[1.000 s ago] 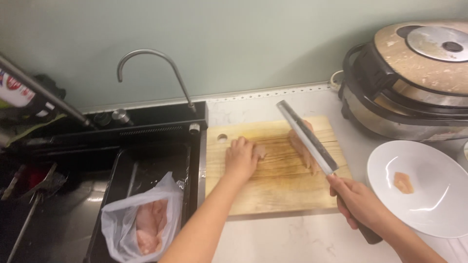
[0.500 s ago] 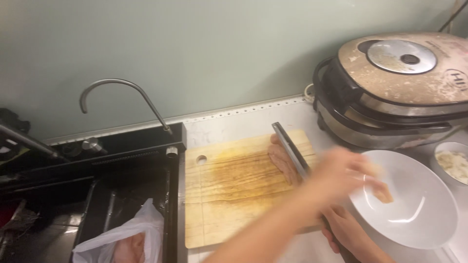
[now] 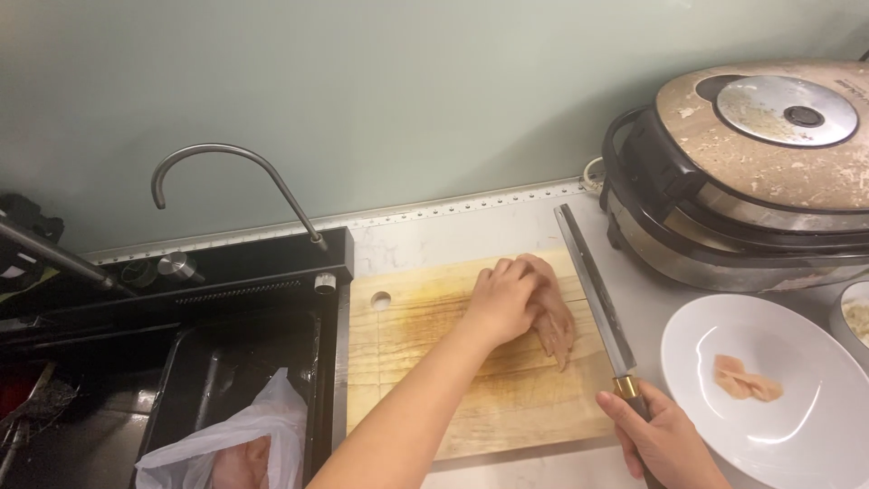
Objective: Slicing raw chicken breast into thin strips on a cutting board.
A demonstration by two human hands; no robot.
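surface: pale tabletop (image 3: 425,237) against a grey-green wall; black sink (image 3: 226,362) at left with a curved faucet (image 3: 235,181).
board: wooden cutting board (image 3: 434,362) on the tabletop, just right of the sink.
left hand (image 3: 507,299): fingers curled, pressing down on the raw chicken piece (image 3: 557,326) on the board's right part.
right hand (image 3: 661,444): fingers closed around the handle of the long knife (image 3: 593,290); blade lies along the board's right edge, just beside the chicken.
right side: white plate (image 3: 769,435) with a cut chicken slice (image 3: 747,380); multicooker (image 3: 751,172) far right behind it.
near left: plastic bag (image 3: 235,448) of meat in the sink.
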